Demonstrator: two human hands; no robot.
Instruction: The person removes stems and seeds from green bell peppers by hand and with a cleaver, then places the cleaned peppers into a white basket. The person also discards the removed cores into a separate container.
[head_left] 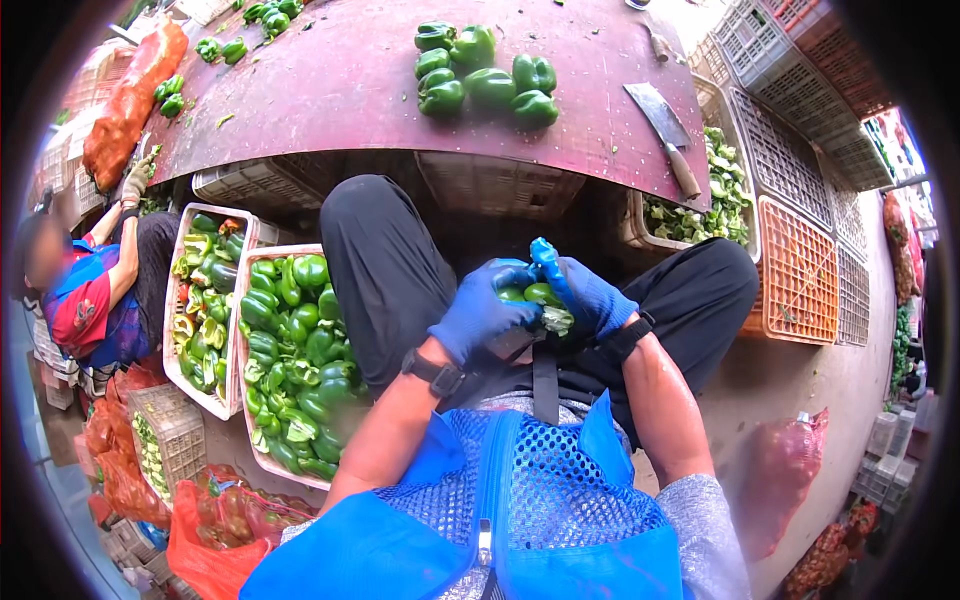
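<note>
A green pepper [543, 294] sits low over the lap, between the left hand [487, 308] and the right hand [595, 295], both in blue gloves. The left fingers are curled round one side of it; the right fingers grip the other, with one digit standing up clear of the skin. Slipping looks the likeliest trouble: slick skin squeezed from two sides could shoot out and drop between the knees. The pale cut part [557, 320] at its near end might also break away if twisted hard. (Whether a small blade hides behind the glove, I can't tell; if so, that raised digit is exposed.) On the bench [330, 90], a cleaver [665, 135] lies with its handle close to the edge, so a bump from the right knee [725, 275] could shift it. The heaped crate [285, 250] beside the left leg could spill if jostled.
</note>
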